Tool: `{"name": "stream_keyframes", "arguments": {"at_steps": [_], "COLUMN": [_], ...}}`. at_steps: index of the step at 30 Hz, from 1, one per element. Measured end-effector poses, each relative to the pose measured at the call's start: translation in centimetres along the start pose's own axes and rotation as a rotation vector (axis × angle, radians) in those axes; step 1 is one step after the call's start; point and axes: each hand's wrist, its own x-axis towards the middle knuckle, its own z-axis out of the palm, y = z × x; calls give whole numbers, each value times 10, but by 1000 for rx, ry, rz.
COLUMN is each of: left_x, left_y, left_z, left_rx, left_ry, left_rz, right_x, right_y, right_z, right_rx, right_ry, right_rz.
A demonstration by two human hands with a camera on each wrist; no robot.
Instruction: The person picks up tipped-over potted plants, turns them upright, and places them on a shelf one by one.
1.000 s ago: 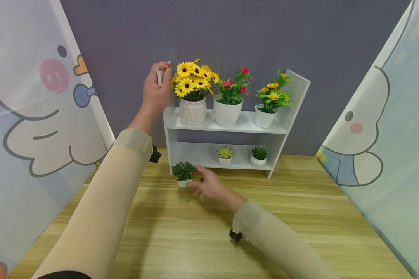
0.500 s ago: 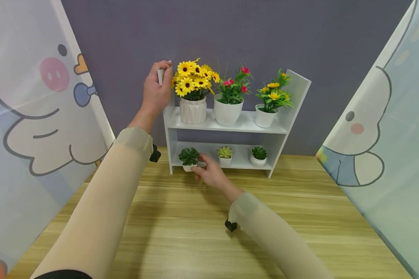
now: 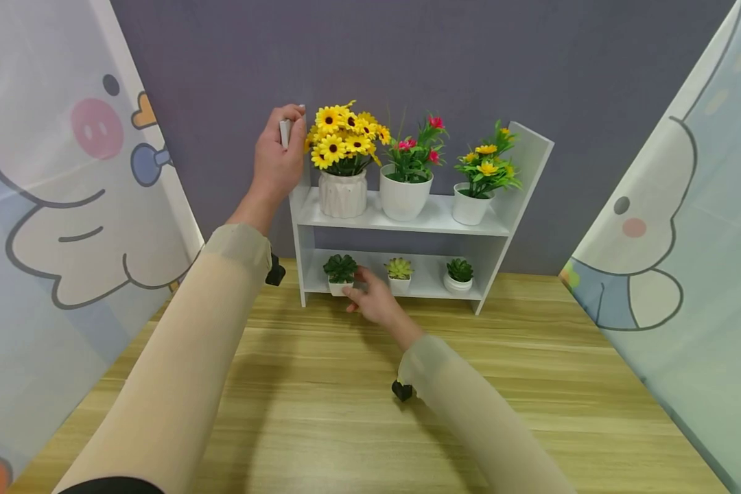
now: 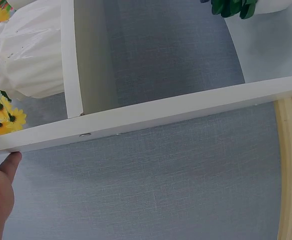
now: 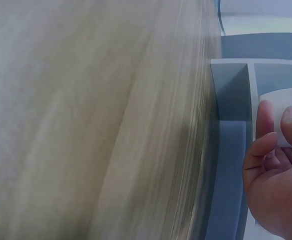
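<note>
My left hand (image 3: pixel 279 152) grips the top of the left side panel of a white two-tier shelf (image 3: pixel 401 231). In the left wrist view, its thumb (image 4: pixel 10 164) lies against that panel's edge. My right hand (image 3: pixel 377 299) pinches a dark green succulent (image 3: pixel 340 267) by its small square white pot (image 5: pixel 284 102), at the front left of the lower tier. To the right of it on that tier stand a light green succulent (image 3: pixel 398 267) in a white pot and another dark green succulent (image 3: pixel 459 269) in a round white pot.
The upper tier holds yellow daisies in a ribbed vase (image 3: pixel 342 195), a red-flowered plant in a white pot (image 3: pixel 405 197), and a yellow-flowered plant in a smaller pot (image 3: pixel 471 208). The shelf stands on a wooden table (image 3: pixel 321 405) before a grey wall, with cartoon-printed sheets either side.
My right hand has carried the dark green succulent from the table in front of the shelf up and slightly right onto the lower tier. The left hand has kept its grip on the panel.
</note>
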Motion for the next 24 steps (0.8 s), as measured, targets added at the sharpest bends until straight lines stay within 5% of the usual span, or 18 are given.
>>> {"name": "stream_keyframes", "arguments": {"at_steps": [24], "left_x": [-1], "left_y": [5], "left_z": [0], "left_rx": [31], "left_ry": [0], "left_rz": [-31], "right_x": [10], "right_y": [-2], "right_z": [2], "right_rx": [32], "right_ry": [41], "right_rz": [53]}}
